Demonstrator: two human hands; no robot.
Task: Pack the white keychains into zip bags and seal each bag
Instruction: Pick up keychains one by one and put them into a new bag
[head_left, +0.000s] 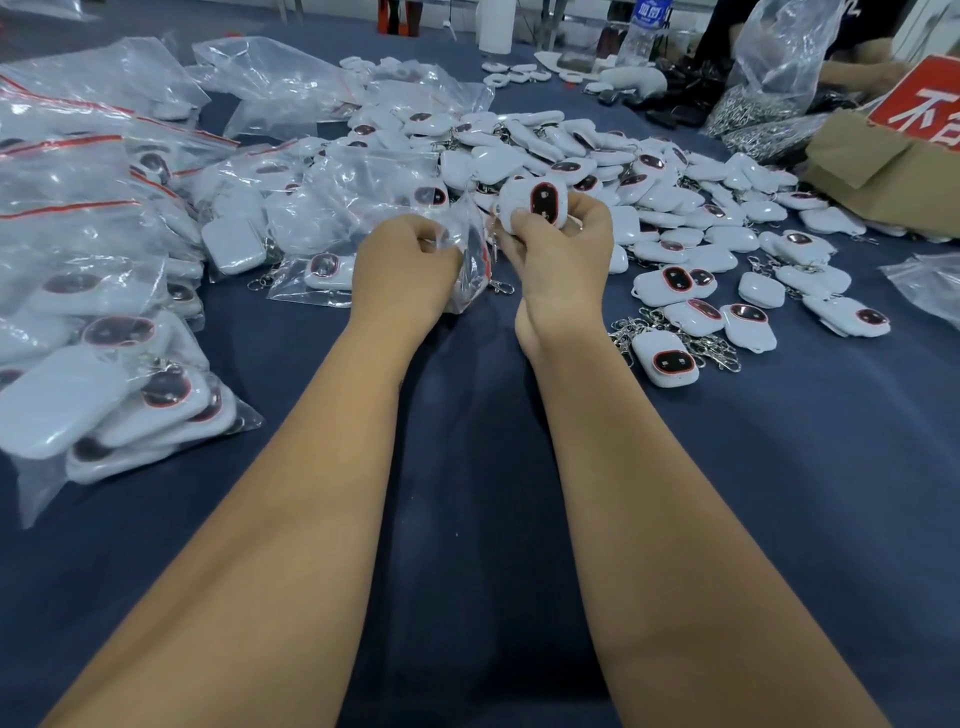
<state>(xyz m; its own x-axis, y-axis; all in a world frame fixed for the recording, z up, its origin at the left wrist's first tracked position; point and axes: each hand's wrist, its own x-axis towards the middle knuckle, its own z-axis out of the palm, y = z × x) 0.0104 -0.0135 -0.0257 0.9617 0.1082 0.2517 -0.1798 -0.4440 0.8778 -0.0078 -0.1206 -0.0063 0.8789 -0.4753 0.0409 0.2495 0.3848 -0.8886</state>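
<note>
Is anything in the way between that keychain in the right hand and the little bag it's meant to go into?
Nothing visible is. The right hand holds the white keychain just right of the zip bag, which the left hand grips. Whether the bag's mouth is open cannot be told.

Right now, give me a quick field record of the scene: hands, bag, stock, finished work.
left hand: pinches an open zip bag
right hand: grips one white keychain beside the bag mouth
loose keychains: heaped ahead and to the right on the blue cloth
filled bags: piled on the left
step: keychain not yet in the bag
</note>
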